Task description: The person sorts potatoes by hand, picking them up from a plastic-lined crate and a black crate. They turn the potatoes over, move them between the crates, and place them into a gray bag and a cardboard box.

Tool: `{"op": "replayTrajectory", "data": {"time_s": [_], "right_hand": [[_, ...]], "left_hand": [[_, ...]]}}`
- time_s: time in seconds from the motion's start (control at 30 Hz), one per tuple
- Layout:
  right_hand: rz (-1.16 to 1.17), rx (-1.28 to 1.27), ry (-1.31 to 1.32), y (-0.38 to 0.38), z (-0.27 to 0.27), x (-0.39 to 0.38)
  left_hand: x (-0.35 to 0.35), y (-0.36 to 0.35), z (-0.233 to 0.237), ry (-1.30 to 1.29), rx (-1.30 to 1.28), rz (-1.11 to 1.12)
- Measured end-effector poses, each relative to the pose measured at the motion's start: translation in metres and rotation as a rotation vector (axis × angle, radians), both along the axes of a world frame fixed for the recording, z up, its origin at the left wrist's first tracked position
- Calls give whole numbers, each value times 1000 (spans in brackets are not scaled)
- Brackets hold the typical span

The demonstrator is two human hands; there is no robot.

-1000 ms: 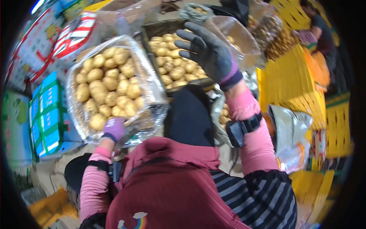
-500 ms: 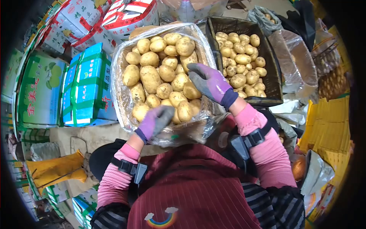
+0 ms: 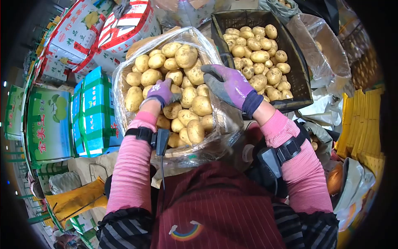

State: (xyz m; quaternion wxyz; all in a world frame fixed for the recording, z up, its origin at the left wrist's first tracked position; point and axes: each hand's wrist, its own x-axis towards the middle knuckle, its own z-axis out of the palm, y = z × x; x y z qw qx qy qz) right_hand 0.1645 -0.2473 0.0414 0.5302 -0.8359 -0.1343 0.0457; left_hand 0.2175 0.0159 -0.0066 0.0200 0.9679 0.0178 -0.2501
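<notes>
A plastic-lined box [image 3: 120, 87] full of potatoes [image 3: 202, 106] stands in front of me. Over its middle, my left hand [image 3: 162, 92], in a purple and grey glove, reaches down among the potatoes; its fingertips are partly hidden, so its grip is unclear. My right hand [image 3: 230, 86], gloved the same way, is at the box's right edge with thumb and fingers apart and nothing held. Right beside it is a dark crate [image 3: 297, 70] of smaller potatoes [image 3: 260, 56].
Blue cartons [image 3: 93, 112] with green tape and a green carton [image 3: 49, 124] stand at the left. Red-and-white boxes [image 3: 128, 27] are at the upper left. A plastic-lined box [image 3: 321, 52] and yellow crates [image 3: 362, 124] are at the right.
My left hand has moved from the box's near edge up into the middle of the potatoes. My right hand has shifted slightly right, to the box's edge. The view has turned a little.
</notes>
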Motion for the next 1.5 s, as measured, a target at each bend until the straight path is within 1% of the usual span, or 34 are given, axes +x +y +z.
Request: {"op": "replayTrajectory", "data": {"time_s": [0.07, 0.1, 0.13, 0.17, 0.2, 0.27, 0.3, 0.4, 0.43, 0.5, 0.57, 0.6, 0.67, 0.7, 0.73, 0.77, 0.8, 0.83, 0.87, 0.9, 0.93, 0.97, 1.03, 1.07, 1.13, 1.17, 1.2, 1.23, 1.27, 1.3, 1.33, 1.37, 1.43, 1.5], "right_hand": [[8, 3, -20, -4, -2, 1], [16, 7, 7, -3, -7, -1], [27, 11, 37, -3, -6, -3], [86, 4, 125, -5, -3, -6], [86, 8, 128, -4, -2, -11], [289, 108, 68, -1, 0, -19], [406, 45, -63, 1, -5, -19], [456, 129, -191, 18, -16, -36], [529, 207, -74, 20, -6, -40], [455, 221, -28, 20, -3, -48], [391, 233, -3, 15, -7, -46], [374, 220, -7, 8, -5, -45], [216, 30, 54, -4, -2, -43], [135, -19, 120, -17, 13, -43], [41, -34, 88, -28, 14, -37], [-45, -86, 93, -46, 18, -29], [-130, -22, 86, -68, 14, -23], [-158, -55, 112, -91, 19, -15], [-299, -168, 10, -113, 7, -9], [-342, -263, 22, -135, 1, -2], [-408, -493, -64, -151, 0, -1], [-408, -618, 1, -174, -15, 10], [-505, -794, 104, -194, -21, 15], [-548, -859, 90, -199, -27, 14], [-659, -875, -137, -188, -21, 14], [-615, -785, -195, -177, -12, 13], [-540, -633, -318, -168, -20, 19], [-457, -415, -255, -141, -17, 13], [-326, -352, -203, -121, -19, 10], [-161, -351, -74, -94, 3, -4], [-34, -416, -34, -74, 8, -8], [26, -438, -110, -60, -3, -14], [216, -474, -32, -36, 8, -21], [278, -471, -28, -22, 8, -27]], "left_hand": [[-17, 11, -2, -134, -118, -10], [-20, 28, -24, -238, -248, 28], [-31, 30, -21, -142, -655, 232], [-45, 31, -18, -86, -914, 359], [-62, 21, 5, -26, -1173, 488], [-89, 17, 22, 170, -1461, 654], [-99, 10, 27, 158, -1510, 711], [-118, 3, 39, 228, -1574, 688], [-121, -12, 42, 80, -1494, 679], [-129, -12, 38, 34, -1390, 352], [-125, -17, 43, 361, -1585, 517], [-128, -20, 43, 386, -1600, 504], [-136, -29, 44, 261, -1556, 532], [-143, -32, 41, 117, -1431, 480], [-149, -34, 38, -27, -1304, 431], [-154, -30, 41, -54, -1211, 368], [-159, -23, 30, -56, -1219, 370], [-165, -14, 10, -149, -1155, 359], [-171, -6, -2, -244, -1082, 351], [-177, 0, -4, -216, -1070, 419], [-181, 5, -7, -223, -1058, 432], [-185, 10, -11, -212, -1056, 470], [-187, 22, -26, -261, -1009, 488], [-185, 29, -33, -264, -999, 499], [-177, 22, -31, -192, -986, 508], [-172, 19, -27, -177, -909, 383], [-166, 10, -23, -176, -906, 386], [-158, -2, -20, -100, -746, 291], [-152, -15, -14, -25, -584, 194], [-145, -33, -1, -21, -578, 192], [-138, -53, 17, 84, -380, 121], [-134, -64, 26, 186, -181, 51], [-130, -61, 21, 207, -232, 37], [-130, -47, 4, 222, -282, 25]]}}
